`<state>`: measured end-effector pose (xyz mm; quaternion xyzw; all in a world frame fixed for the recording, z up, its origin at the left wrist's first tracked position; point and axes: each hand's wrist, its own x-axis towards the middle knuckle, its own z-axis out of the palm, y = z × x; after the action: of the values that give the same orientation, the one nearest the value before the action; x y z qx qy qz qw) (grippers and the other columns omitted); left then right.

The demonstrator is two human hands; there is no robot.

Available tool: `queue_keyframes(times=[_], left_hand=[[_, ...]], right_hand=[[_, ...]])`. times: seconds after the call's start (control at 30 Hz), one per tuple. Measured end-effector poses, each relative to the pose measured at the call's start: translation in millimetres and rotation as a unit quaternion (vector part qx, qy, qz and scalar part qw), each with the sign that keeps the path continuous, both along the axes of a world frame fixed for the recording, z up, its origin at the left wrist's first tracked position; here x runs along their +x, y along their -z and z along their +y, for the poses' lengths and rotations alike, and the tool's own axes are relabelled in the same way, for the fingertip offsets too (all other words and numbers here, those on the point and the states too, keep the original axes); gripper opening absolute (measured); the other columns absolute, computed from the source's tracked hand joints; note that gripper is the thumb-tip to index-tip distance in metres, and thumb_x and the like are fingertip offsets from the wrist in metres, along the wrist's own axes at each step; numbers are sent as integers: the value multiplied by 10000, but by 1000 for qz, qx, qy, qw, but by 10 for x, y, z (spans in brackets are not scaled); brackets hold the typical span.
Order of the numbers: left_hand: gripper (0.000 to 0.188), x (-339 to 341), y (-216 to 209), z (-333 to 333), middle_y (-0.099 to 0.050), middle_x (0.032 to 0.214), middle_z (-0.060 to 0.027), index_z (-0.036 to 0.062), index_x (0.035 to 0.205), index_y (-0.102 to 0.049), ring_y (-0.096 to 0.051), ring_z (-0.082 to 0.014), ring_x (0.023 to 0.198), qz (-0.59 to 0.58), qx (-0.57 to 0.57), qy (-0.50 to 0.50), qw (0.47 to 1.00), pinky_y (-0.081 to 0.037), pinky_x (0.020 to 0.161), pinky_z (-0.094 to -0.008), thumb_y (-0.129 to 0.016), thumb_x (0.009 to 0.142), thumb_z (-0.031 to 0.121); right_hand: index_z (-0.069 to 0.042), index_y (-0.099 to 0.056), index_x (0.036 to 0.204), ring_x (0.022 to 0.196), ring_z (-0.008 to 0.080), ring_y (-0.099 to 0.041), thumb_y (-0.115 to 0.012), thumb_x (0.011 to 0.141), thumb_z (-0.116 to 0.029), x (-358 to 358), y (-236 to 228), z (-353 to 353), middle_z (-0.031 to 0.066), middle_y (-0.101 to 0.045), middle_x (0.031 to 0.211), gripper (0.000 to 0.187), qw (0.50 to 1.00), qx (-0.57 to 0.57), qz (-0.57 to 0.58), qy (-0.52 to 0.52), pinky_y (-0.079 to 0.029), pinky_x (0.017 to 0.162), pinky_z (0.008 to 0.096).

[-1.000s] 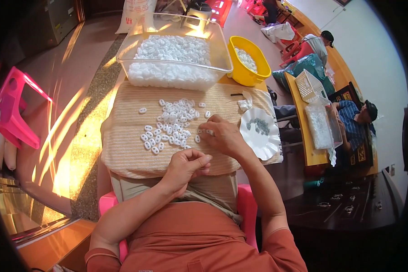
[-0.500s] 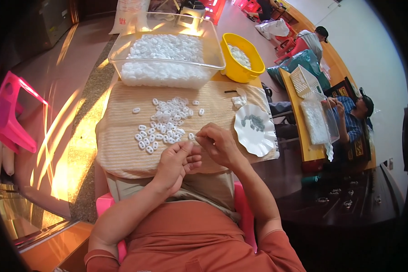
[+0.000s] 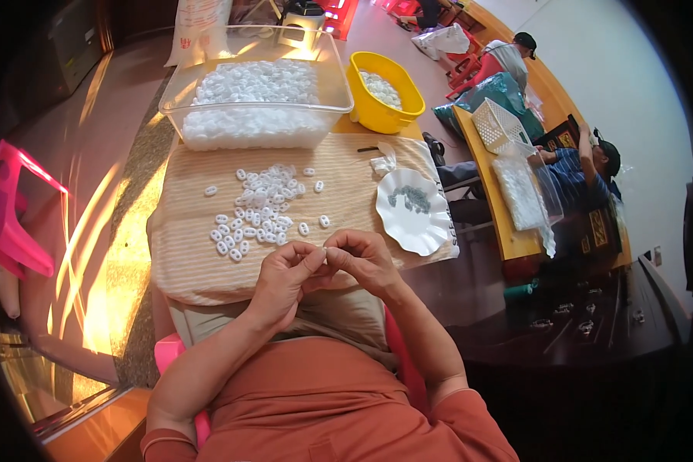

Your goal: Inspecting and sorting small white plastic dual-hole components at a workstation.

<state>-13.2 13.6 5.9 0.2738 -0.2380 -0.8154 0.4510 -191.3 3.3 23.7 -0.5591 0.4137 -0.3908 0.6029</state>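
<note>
My left hand and my right hand meet above the near edge of the cloth, thumbs and fingers pinched together. Whatever lies between the fingertips is too small and covered to name. Just beyond them are two small white oval pieces, each with two holes. A loose heap of the same white pieces spreads on the striped cloth, with several single ones around it. Right of the heap, a white wavy-rimmed plate holds small grey translucent bits.
Behind the heap stands a clear plastic tub of white pieces, beside a yellow basin. A crumpled white tissue and a dark stick lie by the plate. A pink stool stands left; another person sits at a table right.
My right hand has drawn back toward me and now meets the left fingertips. A second white piece shows where the right fingers were. The whole view has shifted slightly.
</note>
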Motion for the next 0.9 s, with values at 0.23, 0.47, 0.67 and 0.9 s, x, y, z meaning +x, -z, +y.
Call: queue_keyframes(times=[0.23, 0.47, 0.67, 0.9], left_hand=[[113, -24, 42, 19, -649, 878, -70, 20, 932, -594, -643, -135, 794, 24, -2, 15, 1000, -560, 721, -271, -601, 910, 131], [104, -19, 26, 28, -634, 830, -55, 20, 911, -587, -625, -115, 736, -17, 9, 2, 1000, -558, 702, -255, -615, 900, 120], [93, -44, 30, 55, -631, 833, -46, 29, 944, -586, -628, -115, 745, -39, 8, 2, 999, -577, 680, -261, -629, 879, 79], [154, -46, 73, 52, -639, 842, -46, 25, 1015, -608, -633, -118, 745, -49, 23, 7, 998, -577, 683, -260, -636, 874, 79]], right_hand=[[18, -622, 931, 687, 60, -575, -619, 902, -123, -30, -8, 91, 12, -621, 778, 144, 1000, 0, -20, 3, -483, 611, 196], [27, -624, 975, 687, 49, -543, -645, 858, -39, -636, -17, -104, 0, -609, 778, 135, 957, -133, 198, 163, -451, 614, 196], [-9, -639, 906, 654, 196, -650, -668, 788, -54, -1217, -121, -451, 112, -670, 761, 130, 832, -245, 430, 250, -500, 613, 290], [-21, -641, 863, 773, 329, -641, -642, 746, -72, -1307, -109, -679, 151, -663, 790, 128, 749, -284, 567, 192, -500, 700, 386]])
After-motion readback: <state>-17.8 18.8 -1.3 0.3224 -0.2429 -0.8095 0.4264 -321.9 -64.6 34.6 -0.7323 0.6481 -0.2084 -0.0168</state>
